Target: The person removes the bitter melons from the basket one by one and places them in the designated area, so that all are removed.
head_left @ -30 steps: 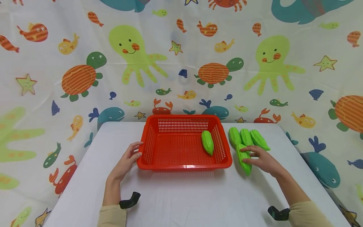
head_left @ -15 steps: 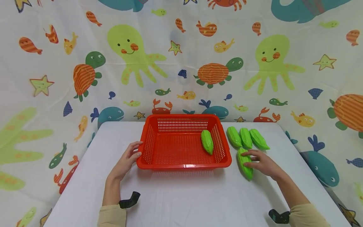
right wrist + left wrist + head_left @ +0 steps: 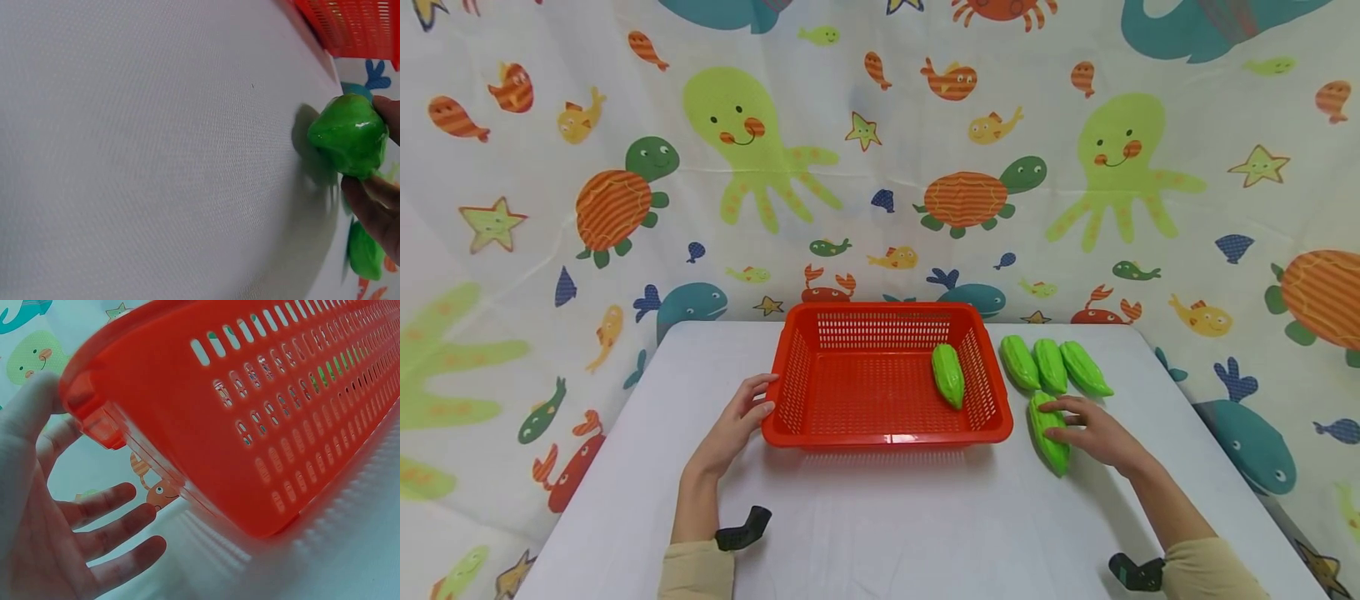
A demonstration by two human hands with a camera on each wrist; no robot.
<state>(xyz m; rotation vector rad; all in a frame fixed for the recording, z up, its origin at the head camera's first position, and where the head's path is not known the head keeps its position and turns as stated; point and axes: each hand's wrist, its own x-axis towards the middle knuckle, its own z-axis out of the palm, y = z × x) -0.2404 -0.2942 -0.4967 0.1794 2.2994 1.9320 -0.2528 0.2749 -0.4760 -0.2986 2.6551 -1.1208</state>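
My left hand (image 3: 733, 425) holds the left rim of a red perforated plastic basket (image 3: 887, 438). In the left wrist view the thumb and forefinger are at the rim's corner, and the other fingers (image 3: 128, 522) extend apart from the basket wall. Right of the basket, my right hand (image 3: 1097, 432) grips a glossy, ridged green fruit (image 3: 1055, 457) with a pointed end, of a kind I cannot tell for sure. Thumb and fingers lie on opposite sides of this fruit (image 3: 351, 134) in the right wrist view. Another such green fruit (image 3: 948, 377) lies inside the basket, near its right wall.
Beyond the right hand, three more green fruits lie side by side: a left one (image 3: 1019, 362), a middle one (image 3: 1050, 365) and a right one (image 3: 1086, 368). The white table (image 3: 880, 525) ends at a curtain (image 3: 865, 183) printed with sea animals.
The right hand has drawn the gripped fruit slightly toward the near side, away from the three behind it, then stayed nearly still. The left hand and basket look unmoved.
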